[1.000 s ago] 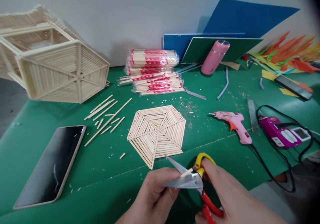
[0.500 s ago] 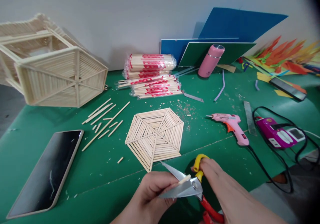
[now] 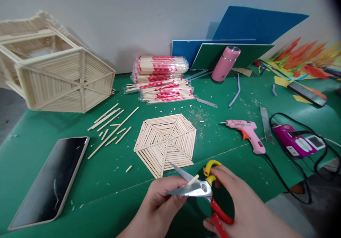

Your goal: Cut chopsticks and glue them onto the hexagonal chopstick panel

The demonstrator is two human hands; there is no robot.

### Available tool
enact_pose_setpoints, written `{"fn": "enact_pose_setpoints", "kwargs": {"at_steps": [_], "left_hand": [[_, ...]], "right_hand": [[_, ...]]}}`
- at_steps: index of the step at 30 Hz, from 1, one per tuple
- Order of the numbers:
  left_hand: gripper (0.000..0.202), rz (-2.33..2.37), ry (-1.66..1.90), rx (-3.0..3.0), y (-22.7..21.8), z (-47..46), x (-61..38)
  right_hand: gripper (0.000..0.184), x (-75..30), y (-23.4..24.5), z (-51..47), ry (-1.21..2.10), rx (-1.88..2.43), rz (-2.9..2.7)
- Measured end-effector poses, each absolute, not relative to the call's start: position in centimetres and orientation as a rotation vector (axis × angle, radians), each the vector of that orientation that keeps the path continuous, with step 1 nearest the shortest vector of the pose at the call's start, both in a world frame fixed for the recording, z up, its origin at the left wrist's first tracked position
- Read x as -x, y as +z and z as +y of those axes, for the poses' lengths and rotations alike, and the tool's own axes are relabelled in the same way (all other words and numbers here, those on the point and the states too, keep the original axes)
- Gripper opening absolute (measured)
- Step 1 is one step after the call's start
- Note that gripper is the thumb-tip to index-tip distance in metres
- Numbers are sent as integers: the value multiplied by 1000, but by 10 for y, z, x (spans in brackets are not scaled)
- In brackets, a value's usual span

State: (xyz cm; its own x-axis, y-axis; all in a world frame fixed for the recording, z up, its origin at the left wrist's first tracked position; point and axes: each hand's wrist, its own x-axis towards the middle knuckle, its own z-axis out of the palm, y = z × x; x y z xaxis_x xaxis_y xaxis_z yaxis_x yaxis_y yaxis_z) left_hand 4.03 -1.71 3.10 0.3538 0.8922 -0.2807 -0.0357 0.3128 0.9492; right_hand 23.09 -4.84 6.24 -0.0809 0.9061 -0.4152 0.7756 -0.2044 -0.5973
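Observation:
My right hand (image 3: pixel 234 195) grips a pair of scissors (image 3: pixel 198 189) with one yellow and one red handle. Its blades stand apart and point left. Between them shows the end of a thin wooden stick (image 3: pixel 193 180), pinched in my left hand (image 3: pixel 162 202); the rest of the stick is hidden by the fingers and the lower blade. Just beyond the hands, a hexagonal panel (image 3: pixel 166 142) of wooden sticks lies flat on the green table (image 3: pixel 106 184), with spokes meeting at its middle. Loose stick pieces (image 3: pixel 112 128) lie to its left.
A phone (image 3: pixel 50 181) lies at the left, below a large stick-built structure (image 3: pixel 64 78). Packs of chopsticks (image 3: pixel 162 78) are stacked at the back, near a pink bottle (image 3: pixel 226 64). On the right are a pink glue gun (image 3: pixel 247 131), a metal strip (image 3: pixel 265 124) and a purple power box (image 3: pixel 293 138) with cables.
The scissors and my right hand have shifted slightly up and left, and the fingers around the handles have moved. My left hand still pinches the stick, also a little higher.

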Motion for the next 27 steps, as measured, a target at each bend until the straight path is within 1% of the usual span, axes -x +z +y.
{"fn": "enact_pose_setpoints", "kwargs": {"at_steps": [3, 5, 7, 13, 17, 22, 27], "left_hand": [[13, 942, 809, -1098, 33, -13, -44], [16, 831, 718, -1163, 37, -8, -44], [19, 784, 642, -1196, 40, -4, -44], [23, 720, 524, -1132, 40, 2, -41], [18, 714, 491, -1073, 41, 4, -40], [36, 632, 470, -957, 36, 4, -40], [36, 631, 398, -835, 30, 3, -42]], "right_hand": [[68, -232, 64, -48, 1272, 2066, -1826], [67, -233, 68, -48, 1379, 2089, -1837], [67, -233, 71, -47, 1414, 2103, -1877], [65, -231, 74, -47, 1345, 2088, -1995], [61, -231, 76, -45, 1367, 2077, -2025], [62, -233, 75, -43, 1348, 2038, -2047], [52, -233, 75, -45, 1338, 2042, -2002]]}}
